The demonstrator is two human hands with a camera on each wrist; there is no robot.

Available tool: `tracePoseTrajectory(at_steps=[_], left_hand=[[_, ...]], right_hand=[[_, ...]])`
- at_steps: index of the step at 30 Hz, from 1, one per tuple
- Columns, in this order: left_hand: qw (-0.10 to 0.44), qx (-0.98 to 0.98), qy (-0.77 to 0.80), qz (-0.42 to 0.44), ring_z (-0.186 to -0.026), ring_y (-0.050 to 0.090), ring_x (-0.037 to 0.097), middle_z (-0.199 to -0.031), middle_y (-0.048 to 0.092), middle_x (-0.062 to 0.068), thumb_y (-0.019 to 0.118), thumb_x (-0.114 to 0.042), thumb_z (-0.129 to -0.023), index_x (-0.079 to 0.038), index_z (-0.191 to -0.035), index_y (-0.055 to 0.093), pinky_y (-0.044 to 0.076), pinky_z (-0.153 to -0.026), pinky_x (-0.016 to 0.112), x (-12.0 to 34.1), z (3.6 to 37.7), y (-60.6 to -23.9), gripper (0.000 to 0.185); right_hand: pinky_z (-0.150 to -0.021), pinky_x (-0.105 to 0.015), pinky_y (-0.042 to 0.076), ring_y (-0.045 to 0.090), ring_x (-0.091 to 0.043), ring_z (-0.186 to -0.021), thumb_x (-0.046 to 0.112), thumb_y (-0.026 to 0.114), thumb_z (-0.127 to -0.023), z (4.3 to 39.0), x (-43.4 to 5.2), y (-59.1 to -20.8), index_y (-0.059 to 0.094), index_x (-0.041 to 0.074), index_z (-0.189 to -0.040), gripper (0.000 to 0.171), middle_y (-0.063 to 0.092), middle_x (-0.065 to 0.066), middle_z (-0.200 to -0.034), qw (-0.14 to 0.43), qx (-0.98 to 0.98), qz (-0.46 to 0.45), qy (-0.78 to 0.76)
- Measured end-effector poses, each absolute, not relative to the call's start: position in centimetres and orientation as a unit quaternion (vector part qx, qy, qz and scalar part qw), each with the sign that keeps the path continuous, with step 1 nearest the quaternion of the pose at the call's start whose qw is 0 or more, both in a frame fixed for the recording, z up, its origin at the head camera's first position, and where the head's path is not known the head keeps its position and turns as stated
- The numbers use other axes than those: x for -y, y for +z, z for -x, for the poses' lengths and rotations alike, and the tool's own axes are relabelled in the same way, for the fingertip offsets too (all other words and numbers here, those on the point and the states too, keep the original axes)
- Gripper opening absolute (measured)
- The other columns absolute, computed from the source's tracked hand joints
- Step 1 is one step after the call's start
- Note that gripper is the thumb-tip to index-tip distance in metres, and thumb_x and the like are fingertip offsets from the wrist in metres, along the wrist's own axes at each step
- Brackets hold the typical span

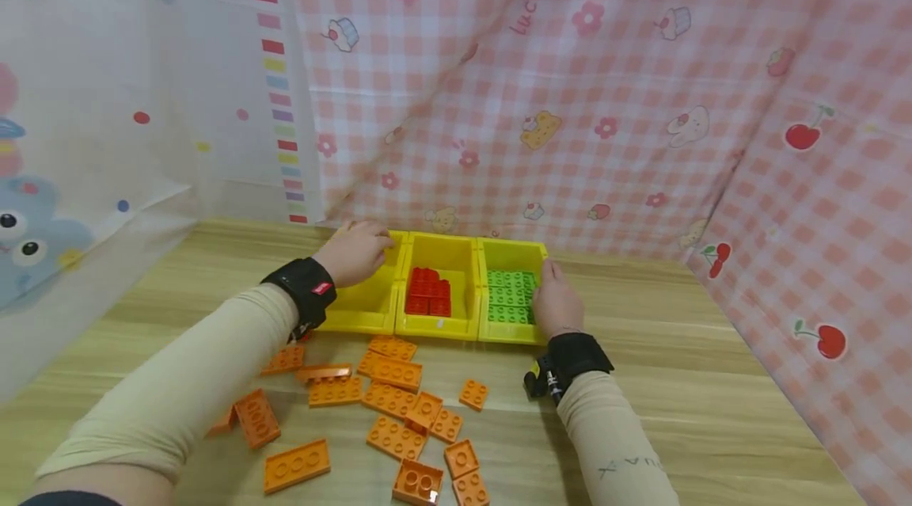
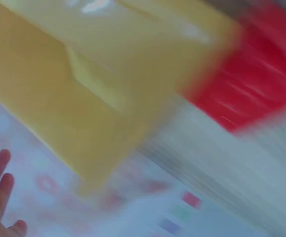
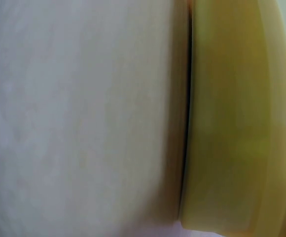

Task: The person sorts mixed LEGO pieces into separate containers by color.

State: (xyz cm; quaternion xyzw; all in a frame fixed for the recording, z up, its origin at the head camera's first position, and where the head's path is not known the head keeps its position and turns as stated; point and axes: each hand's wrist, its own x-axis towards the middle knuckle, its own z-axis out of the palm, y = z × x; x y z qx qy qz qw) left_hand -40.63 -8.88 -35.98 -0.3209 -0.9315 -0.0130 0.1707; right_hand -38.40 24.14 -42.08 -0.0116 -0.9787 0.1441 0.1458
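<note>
Three yellow bins [image 1: 438, 247] stand joined in a row. My left hand [image 1: 359, 251] reaches over the left bin [image 1: 363, 308], holding nothing; in the left wrist view its fingers [image 2: 3, 190] are spread beside the blurred yellow wall. My right hand [image 1: 559, 302] grips the right wall of the right bin, with part of its fingers hidden. That bin's outer side [image 3: 227, 118] fills the right of the right wrist view. Red bricks [image 1: 429, 294] lie in the middle bin, and green bricks [image 1: 507, 296] in rows in the right one.
Several orange bricks [image 1: 395, 374] lie scattered on the wooden table [image 1: 641, 395] in front of the bins, some tilted or overturned. A blurred red thing [image 2: 256, 74] shows in the left wrist view. A pink checked cloth [image 1: 499, 94] hangs behind.
</note>
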Motion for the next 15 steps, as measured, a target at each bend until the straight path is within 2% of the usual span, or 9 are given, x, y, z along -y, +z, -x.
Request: tracePoseTrajectory(at_steps=[4,8,13,15], left_hand=[[0.196,0.932,-0.038,0.302,-0.107,0.054,0.033,-0.110,0.063,0.014,0.053,-0.009,-0.090,-0.002,-0.106,0.067,0.033,-0.095,0.056,13.2,39.9,-36.2,0.023],[0.188,0.938,-0.058,0.286,-0.099,0.058,0.034,-0.104,0.064,0.015,0.053,-0.008,-0.089,0.000,-0.104,0.066,0.039,-0.089,0.054,17.3,38.8,-37.4,0.022],[0.120,0.943,-0.080,0.299,-0.096,0.060,0.033,-0.104,0.063,0.016,0.058,-0.013,-0.087,0.001,-0.108,0.064,0.045,-0.084,0.049,20.7,36.7,-39.1,0.026],[0.071,0.945,-0.095,0.305,-0.103,0.057,0.036,-0.113,0.060,0.019,0.060,-0.018,-0.086,0.003,-0.115,0.061,0.043,-0.088,0.050,21.3,35.9,-39.6,0.036]], right_hand=[[-0.093,-0.047,0.041,0.054,-0.034,-0.110,0.009,0.052,-0.094,38.2,-24.2,-41.7,0.031,-0.001,-0.142,0.054,0.037,-0.018,-0.142,0.138,0.979,0.017,0.149],[-0.093,-0.047,0.042,0.055,-0.035,-0.108,0.010,0.052,-0.094,38.1,-24.3,-41.7,0.031,-0.002,-0.142,0.054,0.037,-0.018,-0.142,0.138,0.979,0.012,0.149],[-0.094,-0.046,0.041,0.054,-0.035,-0.110,0.010,0.051,-0.094,38.2,-24.3,-42.0,0.031,-0.002,-0.143,0.054,0.036,-0.018,-0.143,0.144,0.978,0.009,0.149],[-0.095,-0.047,0.039,0.051,-0.035,-0.114,0.010,0.051,-0.094,38.3,-24.2,-42.1,0.030,-0.002,-0.143,0.054,0.035,-0.018,-0.144,0.143,0.978,0.010,0.150]])
